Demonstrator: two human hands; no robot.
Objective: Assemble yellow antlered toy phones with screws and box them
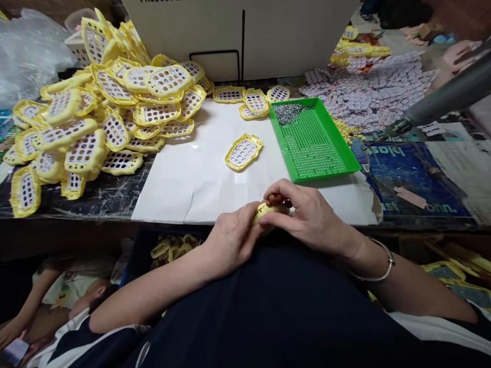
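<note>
I make out dark capitals, seemingly "PRODUCT", cut off at the top of my view on the pale board before me, while the large pale lettering on the blue sheet to my right stays too unclear to read.

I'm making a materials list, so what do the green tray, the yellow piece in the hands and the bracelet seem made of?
Green tray: likely moulded plastic, glossy, judging by its even colour and thin walls. Yellow piece: probably smooth plastic, going by its rounded surface, though partly hidden. Bracelet: perhaps polished metal, given its silvery shine.
</note>
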